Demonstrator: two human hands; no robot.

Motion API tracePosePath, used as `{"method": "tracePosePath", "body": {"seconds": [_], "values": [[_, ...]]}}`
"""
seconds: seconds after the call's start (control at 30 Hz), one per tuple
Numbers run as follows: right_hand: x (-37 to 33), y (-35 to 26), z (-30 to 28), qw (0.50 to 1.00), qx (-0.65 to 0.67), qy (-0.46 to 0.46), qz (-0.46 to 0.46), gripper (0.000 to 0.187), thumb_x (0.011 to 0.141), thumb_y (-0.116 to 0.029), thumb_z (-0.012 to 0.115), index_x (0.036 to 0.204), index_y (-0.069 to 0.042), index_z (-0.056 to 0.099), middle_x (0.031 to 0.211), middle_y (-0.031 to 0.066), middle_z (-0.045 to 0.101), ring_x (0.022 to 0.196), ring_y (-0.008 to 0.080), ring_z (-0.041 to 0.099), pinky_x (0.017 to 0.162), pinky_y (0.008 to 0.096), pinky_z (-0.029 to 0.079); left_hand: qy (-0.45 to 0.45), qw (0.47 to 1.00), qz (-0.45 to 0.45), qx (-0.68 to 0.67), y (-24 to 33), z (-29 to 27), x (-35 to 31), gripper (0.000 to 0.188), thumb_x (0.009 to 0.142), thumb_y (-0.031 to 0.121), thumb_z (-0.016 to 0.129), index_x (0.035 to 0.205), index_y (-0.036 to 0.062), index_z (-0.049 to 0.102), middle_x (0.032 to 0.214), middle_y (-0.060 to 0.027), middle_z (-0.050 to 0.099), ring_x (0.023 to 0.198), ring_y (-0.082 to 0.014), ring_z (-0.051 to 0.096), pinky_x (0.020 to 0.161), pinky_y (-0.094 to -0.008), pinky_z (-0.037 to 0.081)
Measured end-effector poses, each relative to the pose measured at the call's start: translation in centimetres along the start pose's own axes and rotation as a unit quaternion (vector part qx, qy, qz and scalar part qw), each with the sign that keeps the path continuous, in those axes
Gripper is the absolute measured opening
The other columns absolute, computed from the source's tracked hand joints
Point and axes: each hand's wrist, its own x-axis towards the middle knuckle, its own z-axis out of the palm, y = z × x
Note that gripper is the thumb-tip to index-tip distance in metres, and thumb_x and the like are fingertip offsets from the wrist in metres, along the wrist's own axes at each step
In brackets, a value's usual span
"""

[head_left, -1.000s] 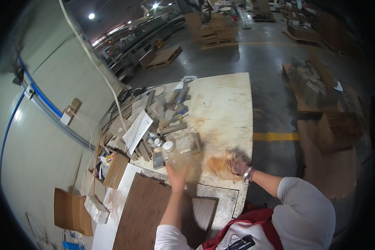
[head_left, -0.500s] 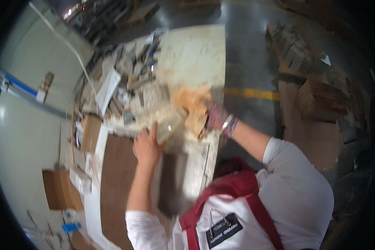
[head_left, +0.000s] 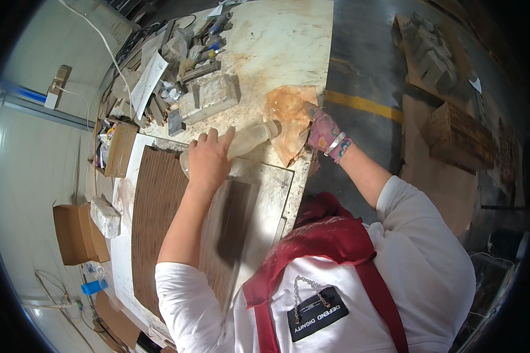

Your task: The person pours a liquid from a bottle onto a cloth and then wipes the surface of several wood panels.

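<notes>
My bare left hand (head_left: 209, 162) is wrapped round a clear plastic bottle (head_left: 253, 140) of pale, cloudy liquid. The bottle lies tipped over, its neck pointing right, with the mouth at the near left part of an orange-stained cloth (head_left: 288, 106). In a purple flowered glove, my right hand (head_left: 325, 134) grips the cloth by its right edge, beside the workbench edge. Whether liquid is flowing out cannot be made out. Beneath my left forearm lies a brown, striped wood panel (head_left: 153, 217).
A dusty pale block (head_left: 209, 99) sits beyond my left hand, near cluttered tools and a white paper (head_left: 149, 85). An open cardboard box (head_left: 79, 235) stands at the left. Across the floor at right, a wood stack (head_left: 462, 138) rests on a brown sheet.
The view has shifted, so the bench appears higher. The cloth looks flatter and more spread out, and the bottle's mouth has come up to it. Both hands keep their holds.
</notes>
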Motion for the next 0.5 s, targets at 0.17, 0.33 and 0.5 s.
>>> {"method": "tracePosePath", "body": {"seconds": [0.17, 0.33, 0.5], "values": [[-0.8, -0.8, 0.3, 1.0, -0.02, 0.018, 0.008, 0.034, 0.1, -0.023, 0.044, 0.128, -0.007, 0.055, 0.121, 0.0091, 0.062, 0.107, 0.0206, 0.061, 0.092, 0.0343, 0.051, 0.004, 0.999, 0.014, 0.029, -0.1, 0.7, 1.3, 0.062, 0.071, 0.013, 0.073, 0.129, 0.0199, 0.052, 0.1, -0.0088, 0.057, 0.093, -0.0273, 0.059, 0.077, -0.0418, 0.047], [1.9, -0.8, -4.4, 0.999, -0.034, -0.013, -0.015, 0.031, 0.097, -0.02, 0.05, 0.124, -0.007, 0.057, 0.118, 0.0082, 0.064, 0.107, 0.02, 0.061, 0.09, 0.0337, 0.052, 0.001, 0.997, 0.046, 0.055, -1.0, 0.6, 2.3, 0.06, 0.071, 0.011, 0.072, 0.128, 0.0192, 0.052, 0.1, -0.0086, 0.058, 0.094, -0.027, 0.058, 0.078, -0.0416, 0.047], [3.4, -0.2, -6.0, 0.995, -0.063, -0.036, -0.063, 0.032, 0.09, -0.02, 0.063, 0.119, -0.007, 0.059, 0.112, 0.0079, 0.066, 0.103, 0.0217, 0.062, 0.09, 0.0373, 0.052, -0.015, 0.999, 0.043, -0.01, -0.4, 0.6, 2.4, 0.062, 0.069, 0.014, 0.076, 0.127, 0.0188, 0.055, 0.1, -0.011, 0.057, 0.097, -0.0303, 0.058, 0.083, -0.0439, 0.047]]}}
